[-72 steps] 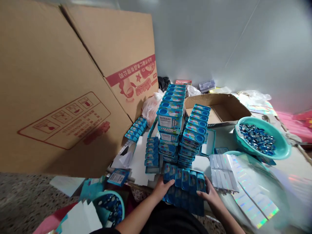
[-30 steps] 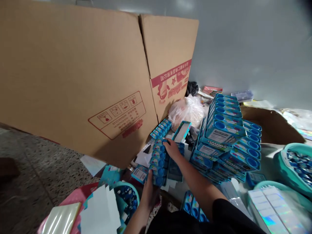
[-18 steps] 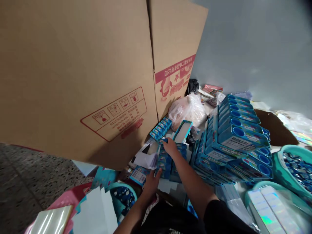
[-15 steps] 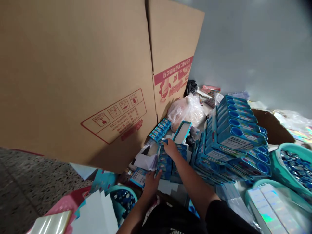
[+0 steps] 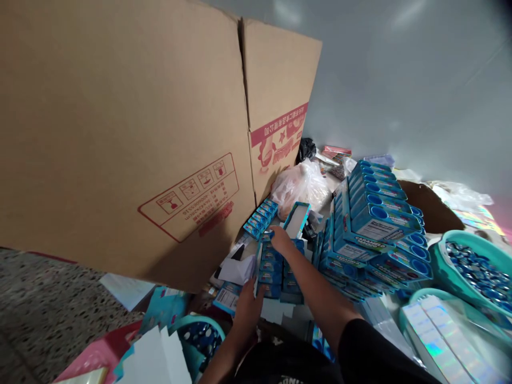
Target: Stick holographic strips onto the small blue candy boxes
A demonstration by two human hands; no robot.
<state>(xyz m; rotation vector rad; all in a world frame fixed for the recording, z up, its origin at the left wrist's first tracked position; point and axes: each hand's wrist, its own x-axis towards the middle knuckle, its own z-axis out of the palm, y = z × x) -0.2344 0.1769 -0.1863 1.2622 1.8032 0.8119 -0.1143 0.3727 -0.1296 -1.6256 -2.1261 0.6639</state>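
A row of small blue candy boxes (image 5: pixel 269 266) lies in a shallow blue tray in front of me. My left hand (image 5: pixel 248 305) presses against the near end of that row, fingers closed on it. My right hand (image 5: pixel 280 239) reaches forward and grips the far end of the same row. A taller stack of larger blue display boxes (image 5: pixel 370 226) leans just to the right of my right arm. Another short row of small blue boxes (image 5: pixel 260 217) lies against the big carton, beyond my right hand.
A huge brown cardboard carton (image 5: pixel 120 133) fills the left. A clear plastic bag (image 5: pixel 300 184) sits behind the trays. Teal basins of wrapped candies sit at the right (image 5: pixel 478 269) and bottom left (image 5: pixel 196 338). Holographic sheets (image 5: pixel 448 341) lie lower right.
My hands left the row of boxes near my lap and moved forward-left to the row in the tray. Over the last second they stay on its two ends; the view shifted slightly.
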